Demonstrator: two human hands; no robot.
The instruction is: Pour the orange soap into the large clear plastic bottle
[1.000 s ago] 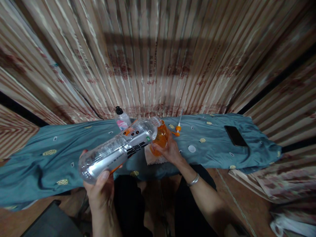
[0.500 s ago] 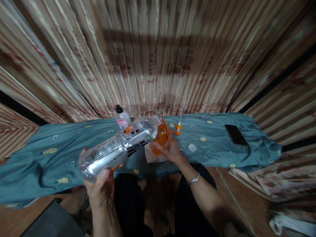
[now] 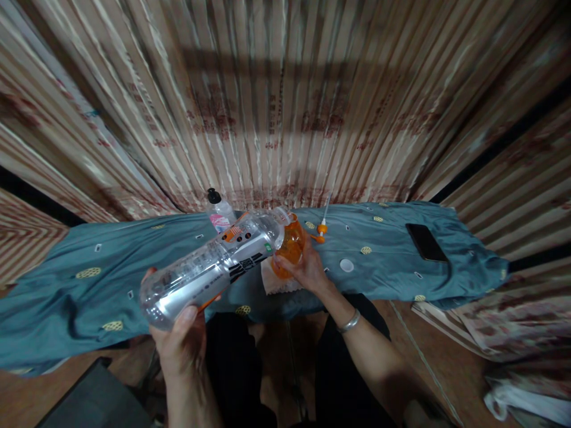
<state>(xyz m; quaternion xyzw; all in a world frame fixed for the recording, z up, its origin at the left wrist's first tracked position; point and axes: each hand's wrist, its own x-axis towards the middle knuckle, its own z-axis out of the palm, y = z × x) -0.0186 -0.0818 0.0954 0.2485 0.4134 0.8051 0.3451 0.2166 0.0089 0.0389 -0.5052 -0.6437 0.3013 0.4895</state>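
My left hand [image 3: 181,336] is wrapped round the lower part of a large clear plastic bottle [image 3: 214,270] with a silver, black and orange label. The bottle lies tilted, its neck raised to the right at the mouth of an orange translucent bottle [image 3: 292,241]. Around that orange bottle my right hand [image 3: 307,267] is closed, with a bracelet on the wrist. Whether liquid flows between them I cannot make out. An orange pump top [image 3: 322,229] with a white tube lies just beyond my right hand. Under the orange bottle is a pale cloth or tissue [image 3: 276,284].
Teal patterned cloth [image 3: 379,276] covers the table. Behind the large bottle stands a clear bottle with a black cap [image 3: 219,213]. A white round disc [image 3: 347,265] and a black phone [image 3: 426,242] lie to the right. Pleated curtains [image 3: 285,119] hang close behind.
Almost nothing differs. Both hands keep hold of their bottles in the same tilted pose, and the view has shifted very slightly.
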